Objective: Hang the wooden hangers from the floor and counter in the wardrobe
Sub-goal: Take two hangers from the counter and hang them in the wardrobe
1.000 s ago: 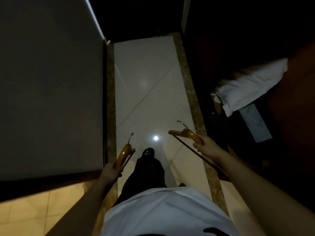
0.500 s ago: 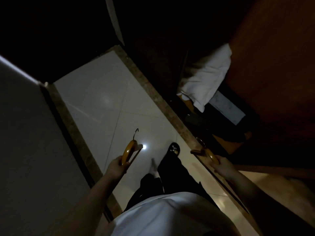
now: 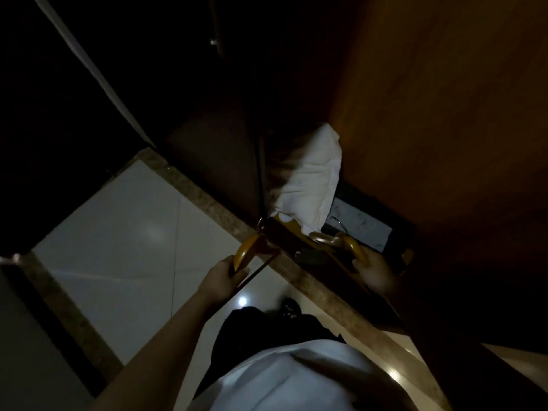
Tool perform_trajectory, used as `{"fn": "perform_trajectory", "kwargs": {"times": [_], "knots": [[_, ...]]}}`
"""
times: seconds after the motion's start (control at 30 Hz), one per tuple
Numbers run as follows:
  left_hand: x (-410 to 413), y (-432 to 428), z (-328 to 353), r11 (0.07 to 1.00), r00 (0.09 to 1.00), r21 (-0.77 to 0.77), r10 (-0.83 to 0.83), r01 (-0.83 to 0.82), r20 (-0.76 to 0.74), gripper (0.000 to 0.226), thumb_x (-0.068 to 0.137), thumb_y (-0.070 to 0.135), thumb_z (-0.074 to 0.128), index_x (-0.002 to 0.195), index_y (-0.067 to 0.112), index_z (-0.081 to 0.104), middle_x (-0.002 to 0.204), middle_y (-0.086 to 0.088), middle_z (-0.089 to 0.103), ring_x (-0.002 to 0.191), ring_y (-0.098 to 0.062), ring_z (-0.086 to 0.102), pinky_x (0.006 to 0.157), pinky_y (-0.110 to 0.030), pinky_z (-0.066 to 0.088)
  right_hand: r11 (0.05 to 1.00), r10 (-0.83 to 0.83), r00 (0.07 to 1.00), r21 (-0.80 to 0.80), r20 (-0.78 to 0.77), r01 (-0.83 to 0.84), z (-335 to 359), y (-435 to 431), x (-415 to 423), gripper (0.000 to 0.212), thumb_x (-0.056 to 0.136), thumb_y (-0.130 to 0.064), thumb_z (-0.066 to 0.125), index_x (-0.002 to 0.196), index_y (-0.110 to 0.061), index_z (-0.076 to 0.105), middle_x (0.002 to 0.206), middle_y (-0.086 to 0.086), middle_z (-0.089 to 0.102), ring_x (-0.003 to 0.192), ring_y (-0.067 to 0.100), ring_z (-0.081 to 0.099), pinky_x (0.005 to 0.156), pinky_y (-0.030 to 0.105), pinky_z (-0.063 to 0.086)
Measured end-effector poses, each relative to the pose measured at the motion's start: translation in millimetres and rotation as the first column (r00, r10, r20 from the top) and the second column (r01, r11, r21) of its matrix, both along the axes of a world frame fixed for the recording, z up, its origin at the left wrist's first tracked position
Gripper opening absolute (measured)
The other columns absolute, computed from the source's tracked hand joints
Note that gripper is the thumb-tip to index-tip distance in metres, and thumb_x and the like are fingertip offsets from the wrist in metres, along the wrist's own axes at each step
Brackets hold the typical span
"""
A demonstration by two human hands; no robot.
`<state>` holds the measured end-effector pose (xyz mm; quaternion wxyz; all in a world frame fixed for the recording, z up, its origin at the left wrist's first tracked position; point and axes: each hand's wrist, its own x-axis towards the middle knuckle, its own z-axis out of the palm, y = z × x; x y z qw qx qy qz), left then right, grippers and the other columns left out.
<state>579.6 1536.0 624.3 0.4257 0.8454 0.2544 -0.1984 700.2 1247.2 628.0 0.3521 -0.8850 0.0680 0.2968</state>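
Two wooden hangers are in the middle of the frame, one in each grip. The left hanger [image 3: 245,253] is held at its lower end by the left grip [image 3: 222,280], a bare hand with the fingers curled around the orange wood. The thin lower bar of this hanger passes beside the fingers, and its upper end reaches the dark edge of the wardrobe opening. Its hook is too dark to make out clearly.

The right hanger [image 3: 353,247] is just to the right, apart from the first one. The right grip [image 3: 375,272] closes around one arm of it, and its wire hook [image 3: 336,221] stands up above the wood. This hanger is over the dark bottom part of the wardrobe [image 3: 430,114], whose brown wooden wall fills the upper right of the frame.

Just above both hangers in the frame lies a white folded cloth [image 3: 308,179], and to its right a pale sheet [image 3: 363,225]. A yellow piece shows under the cloth; I cannot tell what it is.

To the left is the pale tiled floor [image 3: 118,247], with a speckled stone strip [image 3: 207,200] running diagonally along the wardrobe. At the bottom of the frame are the person's white shirt [image 3: 296,378] and a dark shoe [image 3: 289,307].
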Motion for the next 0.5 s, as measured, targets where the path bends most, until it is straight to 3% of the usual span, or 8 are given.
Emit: {"fn": "perform_trajectory", "kwargs": {"times": [0.13,0.27,0.33,0.43,0.5], "knots": [[67,5,28,0.978,0.987,0.157,-0.146,0.134,0.062,0.019,0.083,0.042,0.061,0.086,0.027,0.05,0.077,0.001,0.059,0.075,-0.021,0.06,0.069,-0.033,0.048,0.997,-0.08,0.983,0.009,0.164,0.079,35,7,38,0.029,0.093,-0.004,0.046,0.121,-0.003,0.055,0.104,0.005,0.054,0.109,0.027,0.054,0.086,0.023,0.031],[128,7,61,0.941,0.95,0.262,-0.263,0.214,0.171,0.017,0.082,0.038,0.062,0.09,0.026,0.053,0.084,-0.003,0.065,0.083,-0.026,0.064,0.067,-0.032,0.049,0.986,-0.158,0.934,-0.002,0.321,0.168,79,10,68,0.036,0.092,-0.01,0.051,0.127,-0.005,0.052,0.117,0.013,0.059,0.112,0.028,0.054,0.089,0.029,0.035],[153,7,78,0.918,0.915,0.307,-0.329,0.252,0.234,0.024,0.082,0.041,0.061,0.097,0.023,0.057,0.089,-0.005,0.068,0.084,-0.027,0.066,0.072,-0.037,0.053,0.985,-0.143,0.901,-0.033,0.409,0.171,99,7,78,0.034,0.091,-0.01,0.052,0.124,-0.005,0.054,0.105,0.015,0.062,0.098,0.029,0.059,0.079,0.027,0.039],[183,7,112,0.871,0.835,0.339,-0.459,0.355,0.304,0.033,0.084,0.047,0.057,0.109,0.025,0.055,0.093,-0.001,0.068,0.087,-0.023,0.066,0.079,-0.04,0.053,0.978,-0.176,0.858,-0.015,0.483,0.209,137,4,89,0.031,0.091,-0.02,0.049,0.12,-0.01,0.057,0.082,0.004,0.058,0.074,0.019,0.057,0.062,0.023,0.039],[199,7,133,0.836,0.769,0.365,-0.532,0.41,0.354,0.035,0.085,0.047,0.057,0.112,0.026,0.054,0.092,0.0,0.068,0.087,-0.021,0.065,0.079,-0.036,0.051,0.967,-0.205,0.85,-0.036,0.485,0.254,163,4,98,0.035,0.093,-0.023,0.05,0.127,-0.017,0.053,0.091,0.003,0.057,0.086,0.018,0.056,0.076,0.027,0.045]]}}
